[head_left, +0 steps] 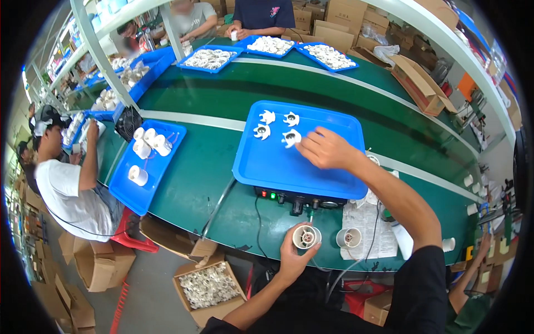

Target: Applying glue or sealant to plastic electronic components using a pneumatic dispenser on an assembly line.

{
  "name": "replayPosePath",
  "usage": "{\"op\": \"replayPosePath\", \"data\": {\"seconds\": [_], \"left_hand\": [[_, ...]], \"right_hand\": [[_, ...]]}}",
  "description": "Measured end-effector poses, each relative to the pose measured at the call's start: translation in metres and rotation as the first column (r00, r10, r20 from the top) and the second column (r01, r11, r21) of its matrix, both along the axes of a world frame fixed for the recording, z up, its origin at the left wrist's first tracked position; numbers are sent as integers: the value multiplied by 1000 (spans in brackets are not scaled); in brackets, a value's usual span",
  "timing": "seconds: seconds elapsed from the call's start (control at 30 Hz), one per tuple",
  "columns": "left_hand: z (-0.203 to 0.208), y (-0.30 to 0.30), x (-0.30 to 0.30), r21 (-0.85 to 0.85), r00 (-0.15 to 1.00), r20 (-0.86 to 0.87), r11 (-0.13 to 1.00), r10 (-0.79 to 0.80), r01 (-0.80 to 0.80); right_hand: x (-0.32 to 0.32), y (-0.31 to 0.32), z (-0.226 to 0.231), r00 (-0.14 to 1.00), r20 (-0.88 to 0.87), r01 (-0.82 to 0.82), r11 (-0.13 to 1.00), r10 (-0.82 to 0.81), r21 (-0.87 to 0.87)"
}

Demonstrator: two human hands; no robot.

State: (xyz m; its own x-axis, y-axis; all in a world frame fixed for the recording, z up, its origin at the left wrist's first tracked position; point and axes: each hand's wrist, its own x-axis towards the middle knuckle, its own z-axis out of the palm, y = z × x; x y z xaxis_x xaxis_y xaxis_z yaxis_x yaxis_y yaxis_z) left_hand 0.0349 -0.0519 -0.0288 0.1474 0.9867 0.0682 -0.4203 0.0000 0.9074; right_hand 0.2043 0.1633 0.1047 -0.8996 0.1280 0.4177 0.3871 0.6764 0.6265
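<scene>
My left hand point(296, 255) is closed around a white round plastic housing point(306, 237), held near the front edge of the bench with its open end up and ribs and a copper-coloured centre showing. Over the blue tray point(311, 167), my right hand point(324, 149) has its fingers curled together, the tips at the edge of a white pronged plastic part point(290, 138). Several similar pronged parts point(261, 131) lie in the tray's far left area. To the right of my left hand, a second round housing point(349, 237) rests on a printed paper sheet point(364, 220).
A black control box point(295, 201) with lit switches sits under the tray's front edge. At left, another blue tray point(125, 192) holds several white cylinders. An open carton point(208, 286) of small white parts stands on the floor. Co-workers point(75, 178) sit left and across the bench.
</scene>
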Motion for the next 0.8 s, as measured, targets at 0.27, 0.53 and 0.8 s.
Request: {"op": "replayPosePath", "data": {"seconds": [0.27,0.53,0.8], "left_hand": [[-2,8,-8,1,987,-152,999,-42,43],[7,20,-8,290,907,-420,952,39,93],[17,17,-3,388,823,-559,909,101,152]], "right_hand": [[16,-145,39,981,-58,-190,981,187,-41],[-16,-230,-15,191,-212,-570,68,-958,-819],[-32,-234,-25,69,-67,-367,37,-995,-929]]}}
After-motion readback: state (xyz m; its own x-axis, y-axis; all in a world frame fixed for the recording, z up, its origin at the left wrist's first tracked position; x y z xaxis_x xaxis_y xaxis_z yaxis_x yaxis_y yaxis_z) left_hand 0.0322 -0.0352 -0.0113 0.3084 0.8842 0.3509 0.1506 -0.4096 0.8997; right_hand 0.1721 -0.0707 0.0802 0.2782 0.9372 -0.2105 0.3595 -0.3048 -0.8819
